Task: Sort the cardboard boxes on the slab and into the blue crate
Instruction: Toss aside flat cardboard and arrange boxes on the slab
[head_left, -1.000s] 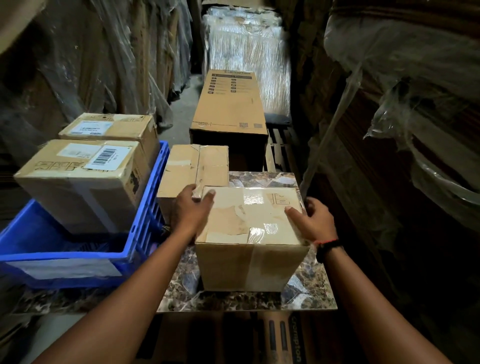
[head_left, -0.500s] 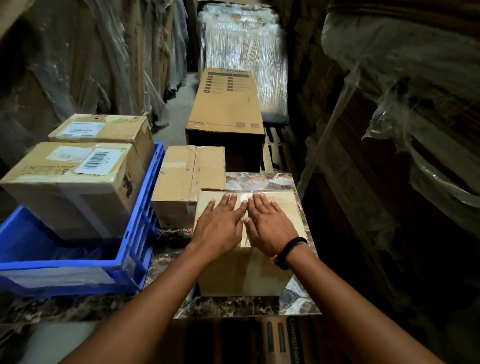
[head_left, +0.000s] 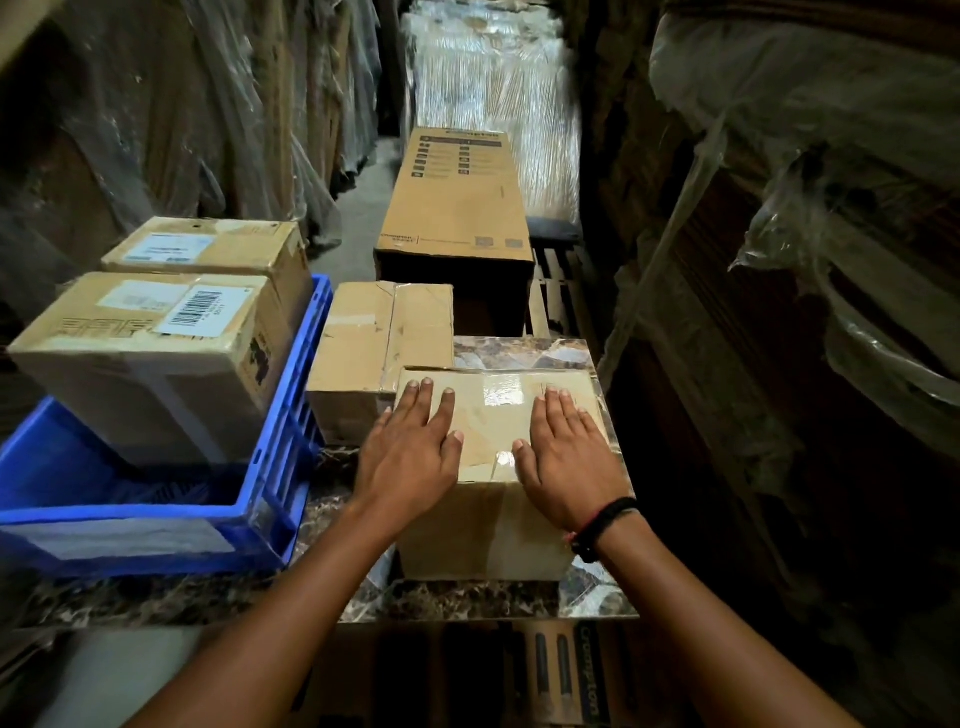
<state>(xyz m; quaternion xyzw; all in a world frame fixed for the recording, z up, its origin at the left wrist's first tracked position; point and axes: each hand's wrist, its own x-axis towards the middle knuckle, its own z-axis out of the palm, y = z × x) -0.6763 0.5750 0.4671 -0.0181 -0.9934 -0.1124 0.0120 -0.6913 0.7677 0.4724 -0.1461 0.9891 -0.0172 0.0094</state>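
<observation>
I see a marble counter carrying a blue crate. Inside the crate are two cardboard boxes, the labelled box and the far box. Right of the crate are two more, the rear box and the front box. The front box lies directly under both hands. My left hand, nearer the crate, and my right hand press flat on it, fingers straight, grasping nothing.

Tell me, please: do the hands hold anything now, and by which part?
Nothing is gripped. The left hand and the right hand lie flat, fingers straight, on top of the taped box on the slab.
</observation>
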